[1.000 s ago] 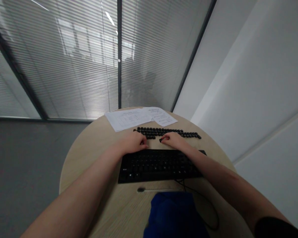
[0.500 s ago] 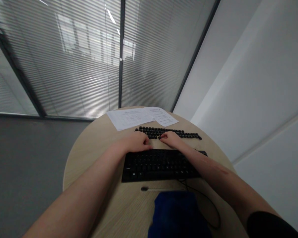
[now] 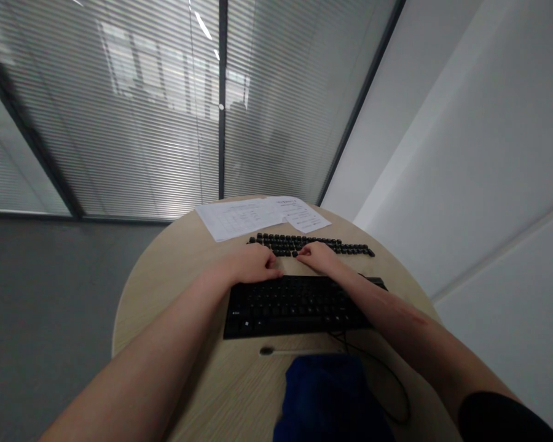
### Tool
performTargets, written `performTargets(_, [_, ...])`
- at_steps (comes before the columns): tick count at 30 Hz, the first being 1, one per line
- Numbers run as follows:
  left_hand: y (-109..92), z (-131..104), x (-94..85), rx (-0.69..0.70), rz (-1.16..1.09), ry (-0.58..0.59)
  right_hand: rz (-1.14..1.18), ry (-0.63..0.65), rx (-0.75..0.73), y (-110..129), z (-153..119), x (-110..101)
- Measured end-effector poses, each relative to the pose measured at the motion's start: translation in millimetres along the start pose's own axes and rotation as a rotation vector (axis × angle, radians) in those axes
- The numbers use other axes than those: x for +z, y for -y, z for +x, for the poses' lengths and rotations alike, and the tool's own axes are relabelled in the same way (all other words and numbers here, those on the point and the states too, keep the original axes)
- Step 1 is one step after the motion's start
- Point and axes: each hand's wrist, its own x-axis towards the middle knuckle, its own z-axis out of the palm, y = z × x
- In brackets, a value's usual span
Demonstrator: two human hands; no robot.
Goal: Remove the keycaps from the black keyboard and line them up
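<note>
A black keyboard (image 3: 295,307) lies on the round wooden table in front of me. Beyond it, loose black keycaps (image 3: 354,249) are laid out in rows. My left hand (image 3: 254,264) rests between the two, by the keyboard's upper left edge. Its fingers curl downward and the thumb stands apart, with no object visible in it. My right hand (image 3: 319,256) reaches over the keyboard to the front row. Its thumb and fingers pinch at a small black keycap (image 3: 295,253), partly covered by the fingertips.
Printed paper sheets (image 3: 239,218) lie at the table's far edge. Nearer me are a thin brush (image 3: 267,351) with a pale handle, a blue cloth (image 3: 329,393) and a black cable (image 3: 396,380). Glass with blinds stands behind the table (image 3: 161,270), a white wall to the right.
The view has shifted very slightly. Both hands keep almost the same place and pose, and the keyboard and keycaps look unchanged.
</note>
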Motion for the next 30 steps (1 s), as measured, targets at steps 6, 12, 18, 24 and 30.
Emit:
performTargets(6, [0,1,1.9,-0.02,-0.007,0.052,-0.006,-0.005,-0.023,4,1,3])
performTargets(12, [-1,1,-0.2,-0.069,-0.011,0.103,0.073,-0.079,-0.067,7,-8,-15])
performTargets(18, [1,3,2.6,-0.07,-0.03,0.119,0.75,-0.273,-0.17,2,-63,-48])
performTargets(24, [1,6,10.7,-0.051,0.011,0.144,1.213,-0.115,-0.015,-3,-99,-32])
performTargets(30, [3,8,20.1,-0.028,0.041,0.146,1.305,0.154,-0.062,-2,-101,-17])
